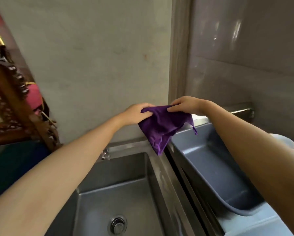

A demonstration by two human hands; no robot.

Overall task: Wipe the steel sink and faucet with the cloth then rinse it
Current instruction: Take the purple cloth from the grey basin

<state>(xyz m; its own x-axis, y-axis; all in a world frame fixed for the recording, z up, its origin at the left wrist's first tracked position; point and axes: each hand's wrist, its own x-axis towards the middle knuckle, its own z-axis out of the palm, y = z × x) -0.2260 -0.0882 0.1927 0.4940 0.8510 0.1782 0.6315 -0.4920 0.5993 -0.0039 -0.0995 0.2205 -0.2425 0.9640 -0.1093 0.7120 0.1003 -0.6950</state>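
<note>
Pinching its top edge at frame centre, the left hand [137, 113] and right hand [185, 105], close together, hold the purple cloth [163, 127] hanging point-down over the steel sink [125, 169], whose basin lies lower-left, nearer the left hand.

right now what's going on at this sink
A person holds a purple cloth up by its top edge, the left hand gripping one corner and the right hand the other. It hangs bunched above the back right corner of the steel sink, beside a grey tub. No water is seen running at the faucet, and the cloth is wiping neither basin nor faucet.
</note>
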